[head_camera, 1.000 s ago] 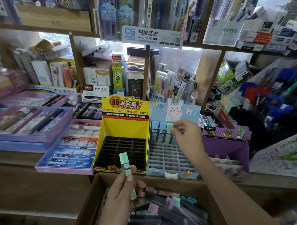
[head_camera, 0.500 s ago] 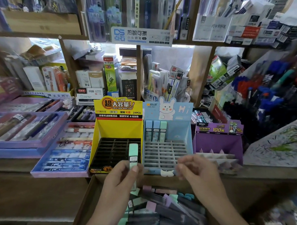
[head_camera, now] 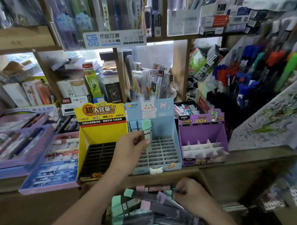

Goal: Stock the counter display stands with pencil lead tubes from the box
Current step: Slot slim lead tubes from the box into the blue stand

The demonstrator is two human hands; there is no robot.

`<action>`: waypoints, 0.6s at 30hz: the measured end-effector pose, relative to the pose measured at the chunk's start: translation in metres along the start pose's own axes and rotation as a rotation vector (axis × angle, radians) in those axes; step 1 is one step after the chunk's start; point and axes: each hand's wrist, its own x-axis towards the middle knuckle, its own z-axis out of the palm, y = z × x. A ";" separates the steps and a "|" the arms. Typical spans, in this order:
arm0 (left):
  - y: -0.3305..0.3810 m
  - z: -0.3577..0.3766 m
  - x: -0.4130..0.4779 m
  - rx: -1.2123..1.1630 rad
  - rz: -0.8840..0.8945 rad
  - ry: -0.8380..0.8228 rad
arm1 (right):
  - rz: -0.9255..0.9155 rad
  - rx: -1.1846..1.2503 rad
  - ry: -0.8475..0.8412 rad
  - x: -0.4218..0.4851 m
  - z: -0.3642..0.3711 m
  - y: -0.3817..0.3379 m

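Since a second ago, we are seeing our left hand [head_camera: 132,146] gone up from the box [head_camera: 203,179] to the blue display stand [head_camera: 175,130], while our right hand [head_camera: 189,195] is now down in the box instead of at the stand. We are pinching a mint-green lead tube [head_camera: 147,135] upright between left thumb and fingers, its lower end over the grey slot grid just beside the two blue tubes [head_camera: 135,125] already standing in the back row. Our right hand is curling its fingers around the end of a tube in the heap of lead tubes [head_camera: 141,206]; we cannot tell whether it is gripping yet. We are keeping the yellow stand [head_camera: 86,140] and purple stand [head_camera: 201,131] flanking the blue one on the worktop [head_camera: 252,156].
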 end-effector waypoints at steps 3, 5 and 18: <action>0.000 0.010 0.020 0.116 -0.015 0.028 | -0.007 0.003 -0.022 0.001 -0.001 0.000; 0.000 0.016 0.029 0.172 -0.004 0.045 | -0.014 -0.005 -0.012 0.001 -0.001 0.000; -0.002 0.038 0.043 0.259 0.086 0.156 | -0.023 0.022 0.007 0.001 0.002 0.004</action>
